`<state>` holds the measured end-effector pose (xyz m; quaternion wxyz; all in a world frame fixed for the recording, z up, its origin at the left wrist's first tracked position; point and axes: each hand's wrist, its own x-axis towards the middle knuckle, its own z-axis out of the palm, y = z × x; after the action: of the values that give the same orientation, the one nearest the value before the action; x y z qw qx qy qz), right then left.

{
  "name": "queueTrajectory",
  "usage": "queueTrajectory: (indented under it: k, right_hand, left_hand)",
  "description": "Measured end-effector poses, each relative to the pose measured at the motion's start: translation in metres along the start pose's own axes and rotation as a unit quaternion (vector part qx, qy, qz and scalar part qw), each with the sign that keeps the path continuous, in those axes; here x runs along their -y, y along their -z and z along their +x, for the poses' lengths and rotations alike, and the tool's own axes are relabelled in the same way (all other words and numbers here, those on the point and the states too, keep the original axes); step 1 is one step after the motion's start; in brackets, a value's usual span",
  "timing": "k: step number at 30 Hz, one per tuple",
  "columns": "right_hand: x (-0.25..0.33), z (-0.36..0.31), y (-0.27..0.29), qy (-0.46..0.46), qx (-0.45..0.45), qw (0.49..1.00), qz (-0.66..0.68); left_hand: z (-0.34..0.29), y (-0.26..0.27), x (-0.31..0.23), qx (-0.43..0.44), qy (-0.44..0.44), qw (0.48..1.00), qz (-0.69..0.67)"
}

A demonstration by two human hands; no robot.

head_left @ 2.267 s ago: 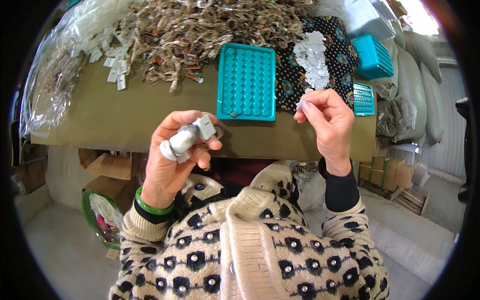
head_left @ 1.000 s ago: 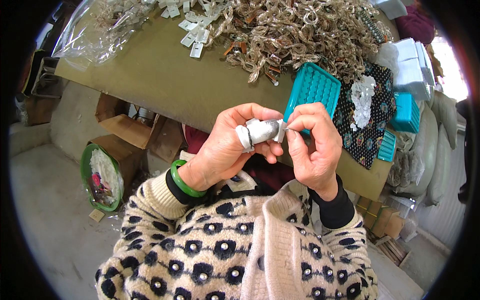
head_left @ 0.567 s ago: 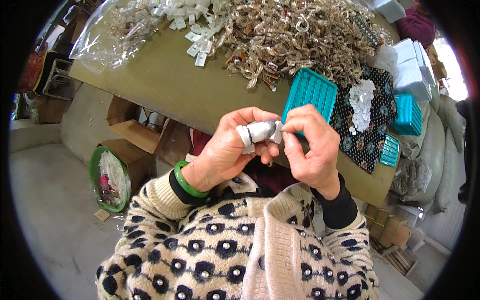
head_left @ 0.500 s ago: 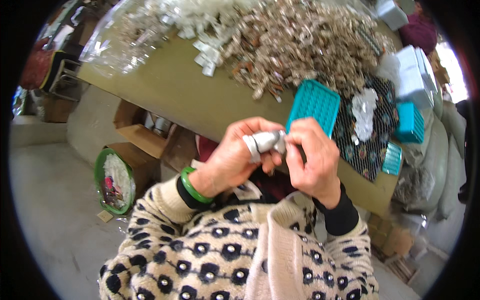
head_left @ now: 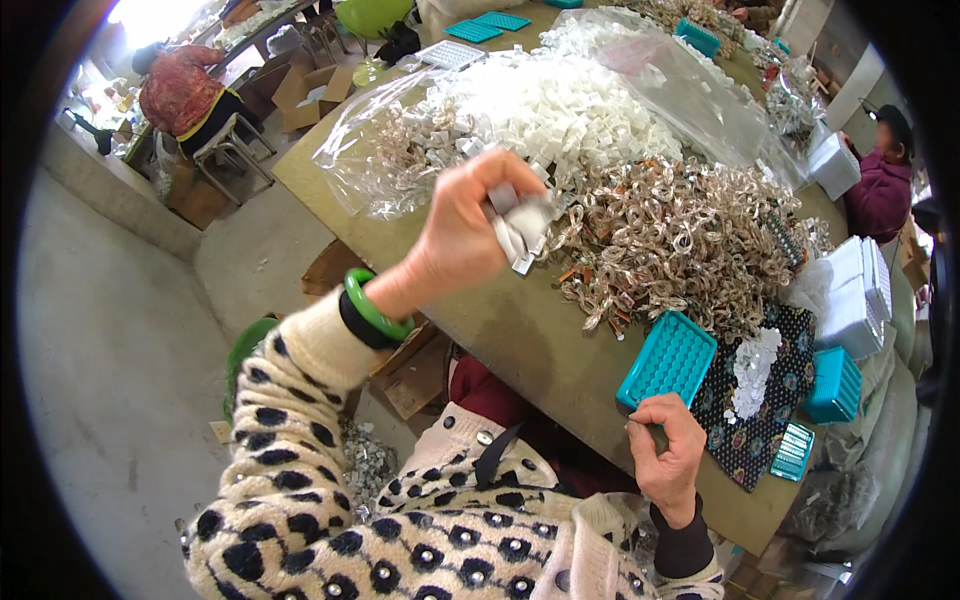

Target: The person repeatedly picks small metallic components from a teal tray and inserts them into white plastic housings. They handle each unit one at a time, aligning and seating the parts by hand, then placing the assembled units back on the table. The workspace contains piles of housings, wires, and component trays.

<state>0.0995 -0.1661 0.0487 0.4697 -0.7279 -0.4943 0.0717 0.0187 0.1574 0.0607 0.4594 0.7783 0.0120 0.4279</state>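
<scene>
My left hand (head_left: 455, 230) is raised over the table beside the heaps, its fingers closed around small white and grey pieces (head_left: 526, 222). Motion smears these, so their kind cannot be made out. Behind them lies a heap of small white square pieces (head_left: 600, 120), and to their right a large pile of coiled clear cords (head_left: 690, 235). At the near table edge, my right hand (head_left: 668, 460) has thumb and forefinger pinched together; anything between them is too small to tell. Just beyond it rests a teal tray (head_left: 668, 362) with rows of round hollows.
White flat bits (head_left: 752, 372) lie on a dark patterned cloth (head_left: 715, 410). To the right are stacked teal trays (head_left: 835, 385) and white foam blocks (head_left: 855, 300). A clear plastic bag (head_left: 345, 150) spreads at the table's left. One person (head_left: 885, 175) sits far right, another (head_left: 185, 95) far left.
My hands have parted. The left went up and forward with the white and grey pieces, while the right dropped lower and to the right. The view has tilted up, showing more of the table.
</scene>
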Motion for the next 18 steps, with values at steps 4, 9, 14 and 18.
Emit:
queueTrajectory:
  k: [4, 9, 14, 18]
  right_hand:
    - [0.001, 0.001, -0.003, -0.01, 0.012, 1.0, 0.002]
    - [0.006, 0.009, -0.007, 0.004, 0.03, 1.0, 0.008]
    - [0.007, 0.031, -0.015, 0.01, 0.056, 0.998, 0.007]
    - [0.009, 0.038, -0.023, 0.015, 0.077, 0.997, 0.014]
  left_hand:
    - [0.058, 0.065, 0.048, 0.138, -0.04, 0.901, 0.41]
    - [0.042, 0.075, 0.067, 0.074, -0.141, 0.892, 0.424]
    - [-0.027, -0.007, 0.03, 0.123, -0.007, 0.977, 0.175]
    - [-0.059, -0.055, 0.015, 0.126, -0.06, 0.972, 0.188]
